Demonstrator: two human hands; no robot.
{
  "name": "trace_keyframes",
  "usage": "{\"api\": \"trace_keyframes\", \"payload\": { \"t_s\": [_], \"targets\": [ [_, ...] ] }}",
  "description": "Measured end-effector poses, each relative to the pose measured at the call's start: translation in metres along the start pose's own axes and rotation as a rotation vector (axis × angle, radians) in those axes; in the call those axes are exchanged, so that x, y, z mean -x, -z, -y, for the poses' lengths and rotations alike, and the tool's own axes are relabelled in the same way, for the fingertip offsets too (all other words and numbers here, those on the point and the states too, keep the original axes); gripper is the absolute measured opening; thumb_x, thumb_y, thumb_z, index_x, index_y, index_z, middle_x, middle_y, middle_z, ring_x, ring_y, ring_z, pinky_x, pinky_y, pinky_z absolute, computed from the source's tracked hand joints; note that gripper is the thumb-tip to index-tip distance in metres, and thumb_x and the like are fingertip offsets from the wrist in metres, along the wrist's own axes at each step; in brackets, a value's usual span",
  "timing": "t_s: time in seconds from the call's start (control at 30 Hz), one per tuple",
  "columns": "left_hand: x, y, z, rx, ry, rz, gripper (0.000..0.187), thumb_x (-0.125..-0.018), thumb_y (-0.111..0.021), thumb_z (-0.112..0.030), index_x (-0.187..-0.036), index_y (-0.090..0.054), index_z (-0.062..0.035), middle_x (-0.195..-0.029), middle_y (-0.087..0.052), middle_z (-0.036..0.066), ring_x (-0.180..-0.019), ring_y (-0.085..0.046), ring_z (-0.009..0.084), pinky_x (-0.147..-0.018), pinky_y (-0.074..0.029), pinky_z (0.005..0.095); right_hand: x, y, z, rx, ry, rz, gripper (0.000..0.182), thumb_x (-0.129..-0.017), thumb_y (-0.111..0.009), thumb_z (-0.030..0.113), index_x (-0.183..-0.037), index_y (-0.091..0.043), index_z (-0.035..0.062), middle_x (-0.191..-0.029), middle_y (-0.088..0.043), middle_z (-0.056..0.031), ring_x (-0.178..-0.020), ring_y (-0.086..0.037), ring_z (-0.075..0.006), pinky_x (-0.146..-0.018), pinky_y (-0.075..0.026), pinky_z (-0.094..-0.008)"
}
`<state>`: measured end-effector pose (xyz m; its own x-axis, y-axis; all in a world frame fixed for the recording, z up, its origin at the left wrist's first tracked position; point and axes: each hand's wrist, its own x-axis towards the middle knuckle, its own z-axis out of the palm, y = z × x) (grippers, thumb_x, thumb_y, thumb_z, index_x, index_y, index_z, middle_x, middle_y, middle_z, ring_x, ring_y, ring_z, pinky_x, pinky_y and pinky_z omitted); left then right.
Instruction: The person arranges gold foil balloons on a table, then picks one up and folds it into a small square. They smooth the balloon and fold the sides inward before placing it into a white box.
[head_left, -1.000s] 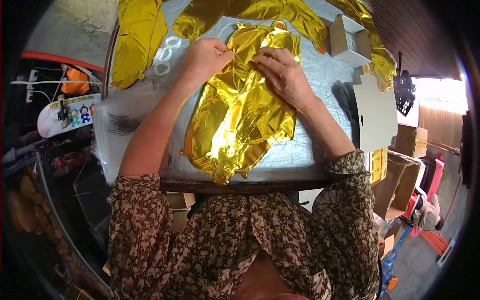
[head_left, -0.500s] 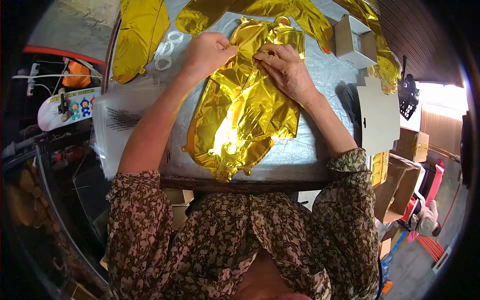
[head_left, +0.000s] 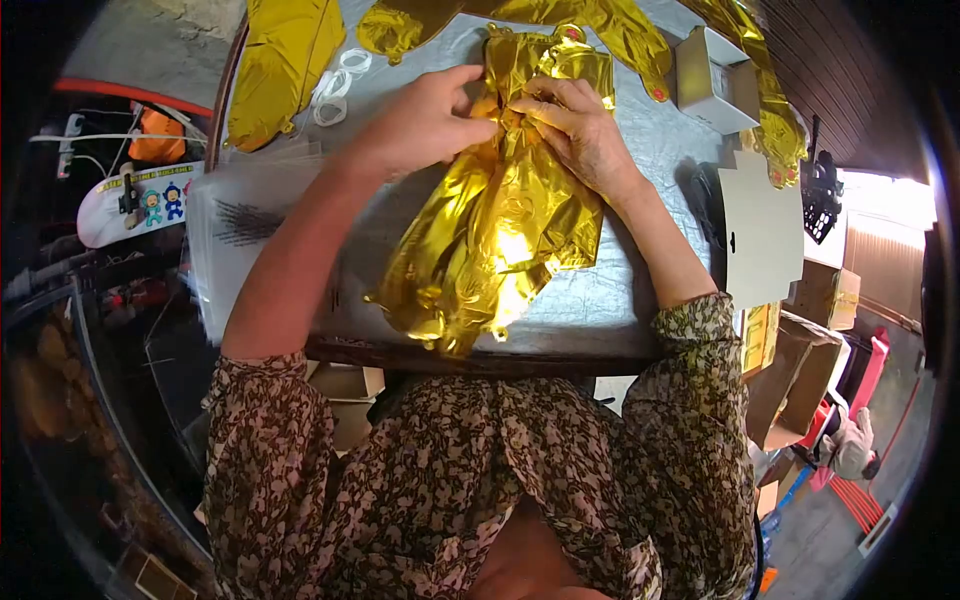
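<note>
A shiny gold foil balloon, flat and creased, lies on the grey-covered table with its lower end near the front edge. Its upper part is bunched into folds between my two hands. My left hand is at the left edge of these folds, thumb and forefinger spread apart, their tips against the foil. The other left fingers are partly hidden. My right hand is closed, pinching the gathered foil between thumb and fingers.
More gold foil balloons lie along the table's back and sides. White ribbon loops and clear plastic bags are at the left. An opened white box and a pale card stand at the right, with cardboard boxes beyond.
My left hand has gone from a pinch to a spread thumb and forefinger, slightly lower and further right. The foil has drawn together into narrower folds. My right hand still pinches.
</note>
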<state>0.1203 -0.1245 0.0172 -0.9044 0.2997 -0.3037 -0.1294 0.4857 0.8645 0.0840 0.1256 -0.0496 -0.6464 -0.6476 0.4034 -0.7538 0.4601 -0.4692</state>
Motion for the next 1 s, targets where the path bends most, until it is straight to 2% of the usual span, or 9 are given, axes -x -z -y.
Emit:
{"api": "trace_keyframes", "payload": {
  "t_s": [0.17,0.37,0.53,0.63,0.7,0.73,0.8,0.93,1.0],
  "targets": [
    [-0.010,-0.012,-0.008,0.343,0.039,0.095,0.077,-0.094,-0.072,-0.016,-0.156,-0.034,0.0085,-0.095,-0.068,0.005,-0.066,-0.053,0.0068,-0.055,-0.041,0.0238,0.000,-0.002,-0.002,0.025,0.014,-0.011,0.042,-0.082,-0.076,0.006,-0.123,-0.074,0.0180,-0.127,-0.064,-0.0056,-0.110,-0.060,-0.0301,-0.099,-0.049,-0.0412],
    [-0.010,-0.037,-0.021,0.321,0.013,0.033,0.079,-0.095,-0.070,-0.014,-0.158,-0.028,0.0108,-0.101,-0.070,0.010,-0.073,-0.064,0.0109,-0.061,-0.051,0.0249,0.002,-0.006,-0.009,0.006,0.009,0.000,0.039,-0.081,-0.076,0.008,-0.119,-0.075,0.0160,-0.130,-0.063,-0.0084,-0.114,-0.059,-0.0325,-0.101,-0.049,-0.0438],
    [-0.015,-0.058,-0.011,0.325,0.007,0.025,0.078,-0.103,-0.067,-0.025,-0.159,-0.026,0.0098,-0.105,-0.069,0.012,-0.075,-0.068,0.0151,-0.064,-0.055,0.0264,0.005,-0.009,-0.017,0.024,-0.017,0.029,0.040,-0.076,-0.078,0.008,-0.115,-0.075,0.0100,-0.132,-0.062,-0.0127,-0.117,-0.057,-0.0352,-0.101,-0.049,-0.0455],
    [-0.019,-0.050,0.002,0.544,0.039,0.022,0.072,-0.107,-0.062,-0.032,-0.159,-0.030,0.0051,-0.100,-0.070,0.009,-0.073,-0.067,0.0137,-0.064,-0.055,0.0249,0.005,-0.007,-0.014,0.049,0.018,0.015,0.040,-0.074,-0.078,0.007,-0.113,-0.074,0.0064,-0.133,-0.061,-0.0137,-0.117,-0.057,-0.0356,-0.100,-0.049,-0.0457],
    [-0.022,-0.038,0.010,0.143,-0.005,0.058,0.060,-0.108,-0.059,-0.032,-0.155,-0.043,0.0008,-0.090,-0.070,0.008,-0.073,-0.067,0.0145,-0.065,-0.054,0.0280,0.005,-0.008,-0.014,0.004,-0.003,0.024,0.037,-0.075,-0.078,0.007,-0.112,-0.075,0.0069,-0.132,-0.061,-0.0134,-0.116,-0.057,-0.0349,-0.099,-0.050,-0.0457],
    [-0.025,-0.035,0.015,0.142,-0.006,0.058,0.060,-0.108,-0.059,-0.032,-0.155,-0.043,0.0008,-0.090,-0.070,0.008,-0.073,-0.067,0.0145,-0.065,-0.054,0.0280,0.005,-0.008,-0.014,0.004,-0.003,0.023,0.037,-0.075,-0.078,0.007,-0.112,-0.075,0.0069,-0.132,-0.061,-0.0134,-0.116,-0.057,-0.0349,-0.099,-0.050,-0.0457],
    [-0.031,-0.033,0.024,-0.284,-0.340,-0.110,0.048,-0.109,-0.056,-0.030,-0.148,-0.053,-0.0027,-0.081,-0.069,0.013,-0.073,-0.066,0.0157,-0.067,-0.053,0.0336,0.005,-0.008,-0.014,-0.016,-0.011,0.028,0.032,-0.078,-0.078,0.007,-0.110,-0.075,0.0073,-0.130,-0.062,-0.0130,-0.115,-0.058,-0.0340,-0.099,-0.049,-0.0453],
    [-0.026,-0.024,0.004,-0.402,-0.271,-0.070,0.043,-0.108,-0.054,-0.028,-0.145,-0.056,-0.0063,-0.079,-0.067,0.019,-0.071,-0.066,0.0223,-0.070,-0.052,0.0381,0.004,-0.007,-0.009,-0.012,-0.017,-0.005,0.029,-0.082,-0.077,0.008,-0.110,-0.076,0.0090,-0.129,-0.063,-0.0125,-0.115,-0.058,-0.0332,-0.099,-0.049,-0.0448],
    [-0.034,-0.027,0.020,-0.196,-0.363,-0.087,0.042,-0.107,-0.054,-0.025,-0.147,-0.057,-0.0113,-0.082,-0.067,0.021,-0.072,-0.065,0.0291,-0.073,-0.052,0.0391,0.004,-0.006,-0.007,-0.027,-0.047,-0.003,0.027,-0.084,-0.076,0.009,-0.111,-0.077,0.0099,-0.129,-0.063,-0.0119,-0.115,-0.058,-0.0334,-0.100,-0.049,-0.0448]
  ]
}}
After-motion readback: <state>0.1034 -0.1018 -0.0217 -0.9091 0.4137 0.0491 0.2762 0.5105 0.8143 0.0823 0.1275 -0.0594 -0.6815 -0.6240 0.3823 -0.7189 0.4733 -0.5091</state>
